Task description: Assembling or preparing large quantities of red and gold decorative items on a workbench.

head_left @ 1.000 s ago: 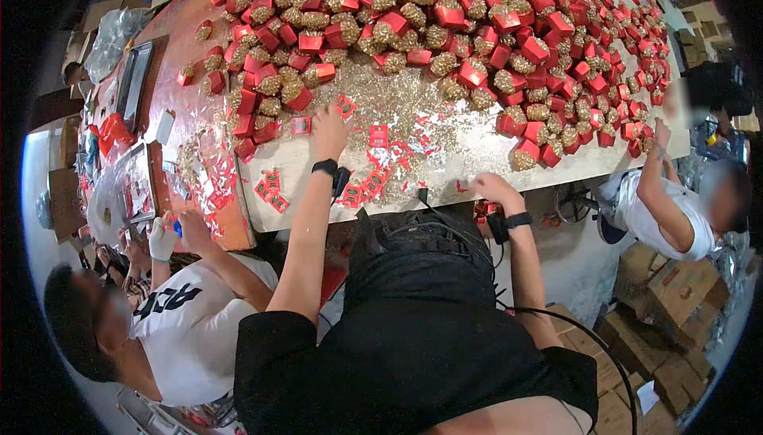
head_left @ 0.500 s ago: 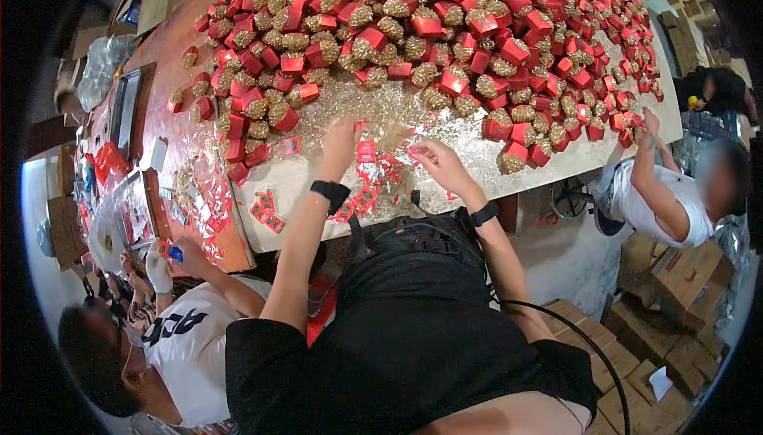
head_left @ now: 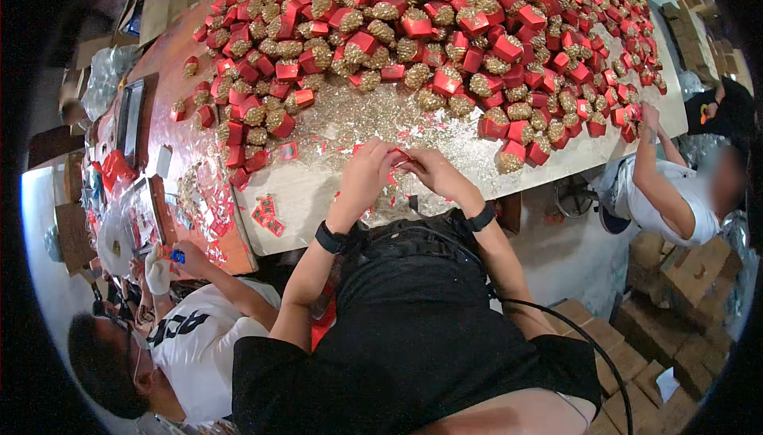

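Observation:
My left hand (head_left: 368,171) and my right hand (head_left: 435,173) meet above the near edge of the table, fingertips pinched together. Between them is a small flat red piece (head_left: 404,158), like a printed card or sticker; its exact kind is too small to make out. Red scraps and gold flakes lie under and around both hands. Left of my left hand are a single red card (head_left: 288,151) and a small group of red cut-out cards (head_left: 268,215). Beyond my hands spreads a heap of red faceted pieces with gold, bumpy, cone-like ends (head_left: 381,33).
The pale tabletop (head_left: 266,184) adjoins a reddish table (head_left: 179,57) with trays and scraps. A co-worker in a white shirt (head_left: 203,347) sits at left; another person (head_left: 660,196) reaches to the heap at right. Cardboard boxes (head_left: 695,280) stack at lower right. A black cable (head_left: 576,328) runs past my right arm.
My left hand has come back toward me and right, my right hand slightly nearer, so they now meet. The red piece is now held between them.

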Action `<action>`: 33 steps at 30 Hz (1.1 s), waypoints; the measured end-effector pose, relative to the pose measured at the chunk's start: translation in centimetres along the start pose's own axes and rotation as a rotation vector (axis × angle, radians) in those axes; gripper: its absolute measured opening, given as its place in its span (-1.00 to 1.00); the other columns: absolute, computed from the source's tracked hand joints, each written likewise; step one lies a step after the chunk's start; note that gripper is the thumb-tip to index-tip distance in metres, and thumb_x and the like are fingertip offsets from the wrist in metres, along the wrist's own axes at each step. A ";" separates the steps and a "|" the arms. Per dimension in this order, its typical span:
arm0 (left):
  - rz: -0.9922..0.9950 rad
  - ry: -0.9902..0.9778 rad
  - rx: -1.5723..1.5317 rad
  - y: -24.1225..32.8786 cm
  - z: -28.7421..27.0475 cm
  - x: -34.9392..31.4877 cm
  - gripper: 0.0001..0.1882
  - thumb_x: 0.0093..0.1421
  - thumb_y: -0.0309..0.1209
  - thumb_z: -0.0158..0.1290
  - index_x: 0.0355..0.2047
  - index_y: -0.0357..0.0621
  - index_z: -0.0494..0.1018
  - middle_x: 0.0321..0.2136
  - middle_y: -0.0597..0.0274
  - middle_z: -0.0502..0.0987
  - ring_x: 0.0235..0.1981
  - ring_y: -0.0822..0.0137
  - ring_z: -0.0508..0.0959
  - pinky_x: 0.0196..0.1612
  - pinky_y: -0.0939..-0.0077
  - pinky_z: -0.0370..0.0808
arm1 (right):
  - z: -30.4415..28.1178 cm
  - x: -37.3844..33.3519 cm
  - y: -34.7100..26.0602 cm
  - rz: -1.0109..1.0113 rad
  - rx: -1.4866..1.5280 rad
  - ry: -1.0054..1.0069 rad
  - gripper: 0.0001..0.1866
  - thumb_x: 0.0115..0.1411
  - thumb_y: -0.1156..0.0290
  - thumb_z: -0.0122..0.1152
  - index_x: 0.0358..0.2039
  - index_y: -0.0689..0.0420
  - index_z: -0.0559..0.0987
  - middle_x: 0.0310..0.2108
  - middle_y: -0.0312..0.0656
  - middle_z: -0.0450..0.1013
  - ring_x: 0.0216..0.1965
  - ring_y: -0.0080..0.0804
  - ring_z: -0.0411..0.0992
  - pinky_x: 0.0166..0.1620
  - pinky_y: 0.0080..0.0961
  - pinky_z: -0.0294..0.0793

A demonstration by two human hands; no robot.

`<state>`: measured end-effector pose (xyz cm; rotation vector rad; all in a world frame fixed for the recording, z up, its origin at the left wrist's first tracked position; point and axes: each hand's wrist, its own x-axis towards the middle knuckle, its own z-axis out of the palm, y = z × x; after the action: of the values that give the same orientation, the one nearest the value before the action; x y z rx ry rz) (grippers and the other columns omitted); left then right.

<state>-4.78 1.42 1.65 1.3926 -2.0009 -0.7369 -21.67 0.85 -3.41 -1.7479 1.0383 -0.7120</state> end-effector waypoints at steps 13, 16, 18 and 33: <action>-0.373 0.173 0.733 -18.6 -1.9 8.2 -0.56 -0.05 -0.35 0.10 -0.13 -0.12 0.29 -0.21 0.10 0.31 -0.16 0.08 0.35 -0.25 0.17 0.39 | -2.5 -1.9 -1.4 0.435 1.302 -0.129 -0.75 0.24 0.34 -0.15 -0.22 0.28 0.36 -0.49 -0.31 0.27 -0.52 -0.60 0.17 -0.43 -0.69 0.20; -0.460 0.014 0.873 -24.5 -2.6 7.3 -0.44 -0.12 -0.32 0.14 -0.07 -0.08 0.24 -0.21 0.13 0.29 -0.18 0.04 0.35 -0.24 0.07 0.37 | -2.6 -2.3 -2.7 0.463 1.196 0.101 -0.68 0.28 0.31 -0.24 -0.15 0.30 0.33 -0.30 -0.17 0.39 -0.34 -0.47 0.37 -0.30 -0.63 0.38; -0.413 -0.113 1.016 -24.5 -2.3 7.9 -0.41 -0.16 -0.32 0.17 -0.08 -0.08 0.24 -0.21 0.11 0.31 -0.17 0.07 0.35 -0.25 0.07 0.36 | -3.2 -2.6 -3.6 0.453 1.101 0.158 -0.64 0.28 0.24 -0.24 -0.15 0.30 0.34 -0.28 -0.10 0.43 -0.29 -0.40 0.43 -0.30 -0.60 0.42; -0.834 -0.129 -1.887 -2.5 -2.5 2.3 -0.61 0.08 -0.45 -0.11 -0.07 -0.35 0.19 -0.13 -0.06 0.35 -0.06 0.07 0.36 0.04 0.11 0.31 | -3.5 -0.8 -5.6 0.216 1.140 0.389 -0.79 0.21 0.42 -0.07 -0.23 0.29 0.40 -0.35 -0.28 0.29 -0.35 -0.57 0.25 -0.28 -0.62 0.27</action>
<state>-2.03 -1.81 1.89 0.7085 -0.0047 -2.1527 -23.09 1.13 3.06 -0.5193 0.7750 -1.2099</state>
